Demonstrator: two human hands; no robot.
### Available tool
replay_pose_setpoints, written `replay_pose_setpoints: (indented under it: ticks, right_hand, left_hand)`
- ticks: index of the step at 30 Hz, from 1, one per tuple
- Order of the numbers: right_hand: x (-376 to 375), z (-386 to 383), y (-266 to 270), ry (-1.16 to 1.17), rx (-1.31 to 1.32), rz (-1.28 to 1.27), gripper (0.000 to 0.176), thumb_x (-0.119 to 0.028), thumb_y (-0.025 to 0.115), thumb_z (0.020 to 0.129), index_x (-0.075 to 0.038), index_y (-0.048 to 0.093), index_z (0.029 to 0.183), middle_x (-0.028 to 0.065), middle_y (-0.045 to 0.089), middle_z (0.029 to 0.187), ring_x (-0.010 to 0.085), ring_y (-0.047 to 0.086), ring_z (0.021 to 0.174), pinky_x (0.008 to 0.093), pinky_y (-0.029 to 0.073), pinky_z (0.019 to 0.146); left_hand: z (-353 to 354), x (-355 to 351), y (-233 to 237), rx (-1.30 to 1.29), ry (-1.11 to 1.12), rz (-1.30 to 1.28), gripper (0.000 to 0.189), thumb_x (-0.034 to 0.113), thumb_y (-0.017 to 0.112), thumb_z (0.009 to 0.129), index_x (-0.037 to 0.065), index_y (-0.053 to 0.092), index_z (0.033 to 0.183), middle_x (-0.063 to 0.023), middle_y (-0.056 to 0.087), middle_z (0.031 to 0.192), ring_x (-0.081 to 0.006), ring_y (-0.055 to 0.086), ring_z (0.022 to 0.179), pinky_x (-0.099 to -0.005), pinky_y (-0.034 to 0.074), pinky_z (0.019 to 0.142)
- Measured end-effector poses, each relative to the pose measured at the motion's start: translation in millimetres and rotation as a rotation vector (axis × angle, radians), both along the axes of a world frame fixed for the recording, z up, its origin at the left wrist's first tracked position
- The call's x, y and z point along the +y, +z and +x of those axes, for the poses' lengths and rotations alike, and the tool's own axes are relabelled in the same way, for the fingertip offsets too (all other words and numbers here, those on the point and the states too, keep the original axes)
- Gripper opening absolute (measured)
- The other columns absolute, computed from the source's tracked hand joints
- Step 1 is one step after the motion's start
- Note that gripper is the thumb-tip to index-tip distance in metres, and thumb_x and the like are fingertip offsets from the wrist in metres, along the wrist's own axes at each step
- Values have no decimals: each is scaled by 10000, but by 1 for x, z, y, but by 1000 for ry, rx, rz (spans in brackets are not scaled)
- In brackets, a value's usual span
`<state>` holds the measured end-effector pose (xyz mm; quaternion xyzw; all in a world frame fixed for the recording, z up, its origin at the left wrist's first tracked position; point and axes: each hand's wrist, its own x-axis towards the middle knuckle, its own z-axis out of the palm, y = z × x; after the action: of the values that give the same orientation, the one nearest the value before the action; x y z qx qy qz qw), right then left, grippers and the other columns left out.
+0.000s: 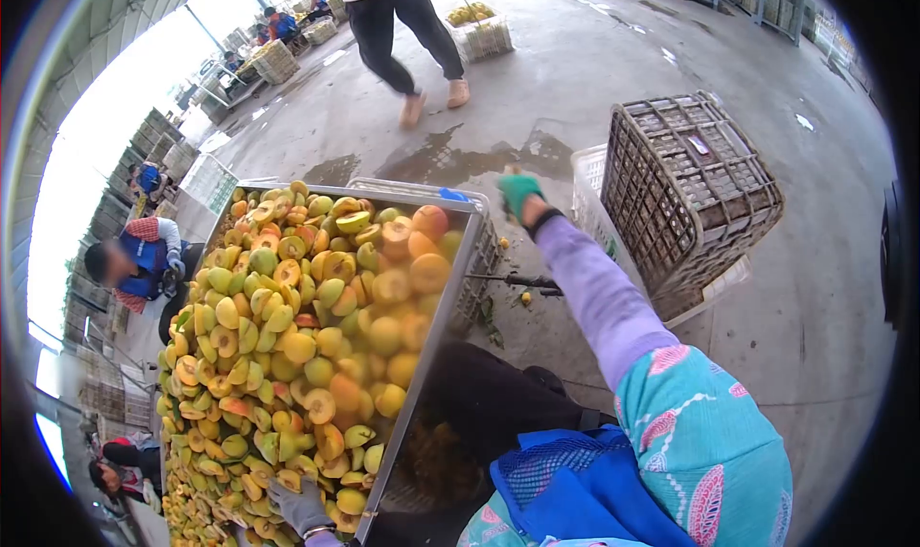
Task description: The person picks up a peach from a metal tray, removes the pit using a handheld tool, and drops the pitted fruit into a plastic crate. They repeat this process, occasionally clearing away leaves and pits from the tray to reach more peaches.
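A metal-rimmed table (414,394) in front of me is heaped with halved yellow peaches (278,331), many with the cut face or pit hollow showing. My left hand (302,509), in a grey glove, lies at the near edge of the heap with its fingers stretched out over the fruit. Reaching far forward past the table's right corner is my right hand (520,194) in a green glove. It is smeared by motion, its fingers unclear, and it appears beside a white plastic crate (604,211).
A dirty slatted crate (695,192) stands at the right. A dark rod (517,279) juts from the table's side. Ahead, a person (393,29) walks by a fruit-filled crate (482,37). Other people, one in a blue vest (147,264), sit along the left.
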<state>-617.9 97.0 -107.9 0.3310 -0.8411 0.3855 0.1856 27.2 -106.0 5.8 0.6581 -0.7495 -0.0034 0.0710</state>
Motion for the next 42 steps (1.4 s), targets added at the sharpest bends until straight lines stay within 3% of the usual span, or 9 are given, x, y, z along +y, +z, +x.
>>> replay_pose_setpoints:
  ticks: [4, 8, 11, 15, 20, 23, 27, 33, 42]
  right_hand:
    - [29, 110, 14, -32, -1083, -652, 157, -183, 635, 847, -61, 597, 756, 28, 557, 598, 141, 517, 482, 308, 415, 434]
    - [-9, 213, 1, 229, -862, -783, 119, -136, 619, 869, -40, 598, 937, 11, 591, 746, 103, 546, 588, 265, 438, 491]
    - [-17, 291, 77, 434, -1331, -711, 148, -164, 589, 880, -64, 529, 971, 29, 525, 686, 129, 508, 529, 278, 423, 443]
    - [-32, 352, 122, 694, -1294, -450, 244, -263, 596, 911, -53, 494, 982, 44, 536, 704, 118, 504, 515, 284, 425, 449]
    - [-47, 418, 117, 925, -1094, -218, 296, -318, 607, 919, -39, 518, 957, 53, 542, 712, 196, 533, 630, 351, 440, 574]
    - [-65, 461, 69, 1078, -853, -196, 297, -313, 616, 908, -34, 524, 954, 123, 582, 740, 248, 563, 665, 384, 459, 609]
    - [-44, 464, 113, 1057, -718, 146, 253, -289, 628, 890, -64, 532, 953, 195, 622, 801, 366, 605, 717, 424, 473, 620]
    - [-46, 466, 117, 1148, -579, 320, 249, -282, 631, 884, -68, 513, 931, 193, 609, 759, 389, 606, 711, 449, 462, 589]
    - [-59, 476, 88, 1197, -537, 277, 241, -282, 604, 903, -64, 503, 910, 185, 567, 686, 387, 572, 636, 462, 442, 558]
  left_hand:
    - [-6, 22, -3, -483, -133, -127, 713, 318, 713, 755, -10, 425, 1319, -198, 455, 1315, -388, 385, 1257, -440, 373, 1004]
    - [15, 21, -10, -368, -308, -158, 606, 220, 751, 700, 26, 486, 1210, -141, 529, 1092, -331, 519, 1027, -438, 444, 851]
    - [54, -1, -29, -149, -543, -123, 484, 133, 748, 715, 58, 514, 1132, -94, 575, 943, -259, 591, 795, -367, 489, 664]
    - [54, 19, -12, 1339, -104, 256, 260, 22, 665, 834, 75, 540, 1056, 0, 595, 772, -100, 559, 578, -195, 388, 450]
    - [24, 84, 24, 1504, -271, 201, 310, 173, 562, 933, 23, 543, 1203, -102, 609, 1088, -191, 614, 926, -275, 529, 701]
    - [25, 89, 0, 2172, -132, 784, 420, 336, 530, 935, 49, 561, 1240, -118, 606, 1197, -288, 591, 1055, -420, 460, 949]
    - [0, 93, -8, 787, -479, -208, 526, 65, 726, 776, -11, 510, 1250, -91, 680, 1058, -196, 652, 960, -294, 523, 827]
    - [-23, 104, -17, 1394, -203, 141, 592, 481, 326, 1007, -22, 488, 1274, -172, 646, 1029, -239, 644, 918, -312, 539, 767]
    - [-30, 105, -22, 1729, -318, 242, 500, 360, 362, 1031, -51, 437, 1305, -133, 607, 1064, -180, 608, 869, -291, 500, 807]
